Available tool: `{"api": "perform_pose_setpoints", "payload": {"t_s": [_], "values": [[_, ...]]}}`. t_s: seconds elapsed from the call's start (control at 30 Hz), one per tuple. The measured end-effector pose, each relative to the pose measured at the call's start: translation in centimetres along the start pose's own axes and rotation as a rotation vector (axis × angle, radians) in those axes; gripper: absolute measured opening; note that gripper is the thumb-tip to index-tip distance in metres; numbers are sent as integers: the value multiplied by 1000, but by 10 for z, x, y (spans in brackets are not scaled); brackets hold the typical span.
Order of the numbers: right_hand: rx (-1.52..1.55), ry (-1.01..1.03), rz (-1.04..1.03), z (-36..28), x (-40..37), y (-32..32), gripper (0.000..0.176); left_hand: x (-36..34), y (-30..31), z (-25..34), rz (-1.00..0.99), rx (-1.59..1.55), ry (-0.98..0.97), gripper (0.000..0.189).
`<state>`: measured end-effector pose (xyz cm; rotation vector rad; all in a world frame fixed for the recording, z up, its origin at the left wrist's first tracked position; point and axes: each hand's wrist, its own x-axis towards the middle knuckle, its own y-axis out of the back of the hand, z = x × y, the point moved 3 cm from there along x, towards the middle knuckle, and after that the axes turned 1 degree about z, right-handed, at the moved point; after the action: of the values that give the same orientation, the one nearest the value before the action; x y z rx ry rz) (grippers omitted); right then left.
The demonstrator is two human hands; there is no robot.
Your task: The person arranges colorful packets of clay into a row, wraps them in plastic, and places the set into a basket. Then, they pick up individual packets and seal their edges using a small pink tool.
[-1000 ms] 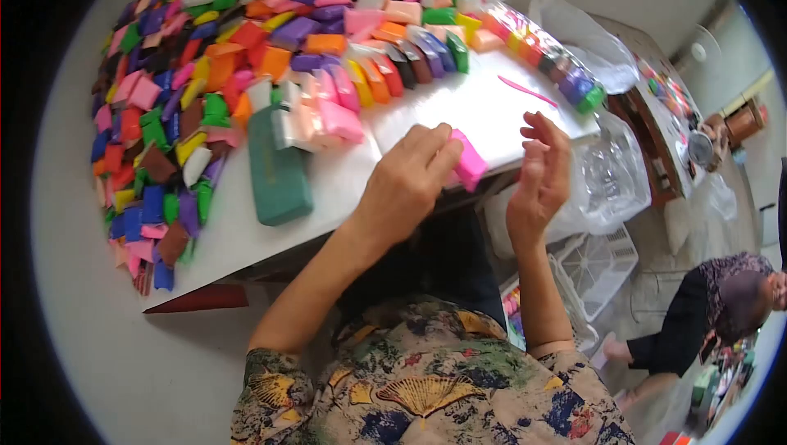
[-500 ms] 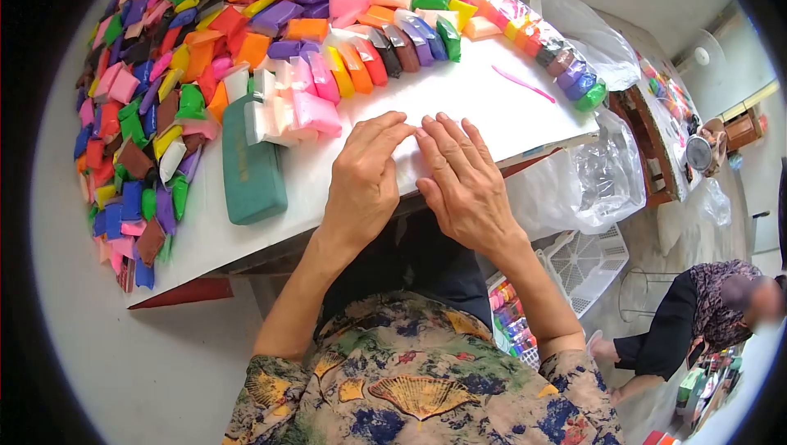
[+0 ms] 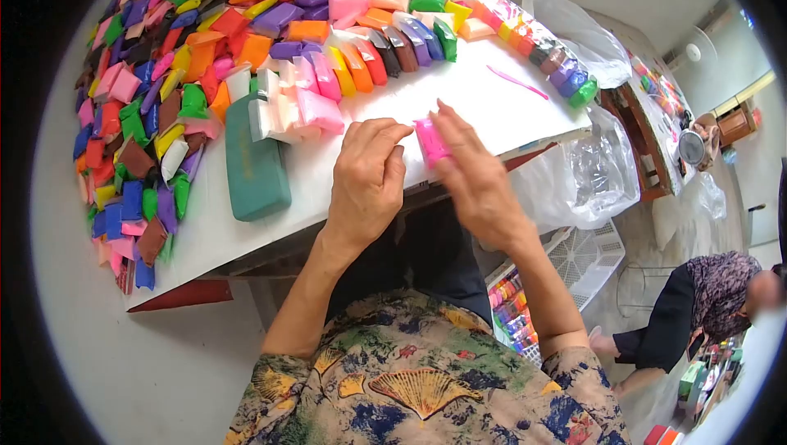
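A bright pink, glossy, block-shaped packet [image 3: 429, 143] is at the near edge of the smooth white tabletop [image 3: 426, 88], its lettering unreadable. The right hand [image 3: 475, 179] is open, extended fingers against the packet; the left hand [image 3: 367, 170] is half-curled beside it, grip indeterminate. Farther left, a rounded green case [image 3: 256, 160] bears faint, illegible marking beside wrapped multicolored packets [image 3: 308, 31].

We see bright, soft light washing the counter [image 3: 459, 97] nearly white, with glints on the clear wrap [image 3: 512, 23] toward its far right corner. Shadow darkens beneath its near edge. Our right hand [image 3: 477, 179] blurs; the view curves, its corners black.
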<state>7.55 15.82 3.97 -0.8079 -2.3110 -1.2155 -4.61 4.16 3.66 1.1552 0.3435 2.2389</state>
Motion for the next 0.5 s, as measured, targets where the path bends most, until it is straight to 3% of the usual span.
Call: {"api": "perform_pose_setpoints", "payload": {"t_s": [0.1, 0.27, 0.5], "values": [[109, -127, 216, 11, -18, 24, 32, -6, 0, 7, -44, 54, -35, 22], [-379, 72, 152, 15, -24, 16, 20, -5, -8, 15, -113, 172, -149, 21], [-414, 147, 187, 21, -18, 4, 16, -4, -19, 10, -98, 230, -170, 17]]}}
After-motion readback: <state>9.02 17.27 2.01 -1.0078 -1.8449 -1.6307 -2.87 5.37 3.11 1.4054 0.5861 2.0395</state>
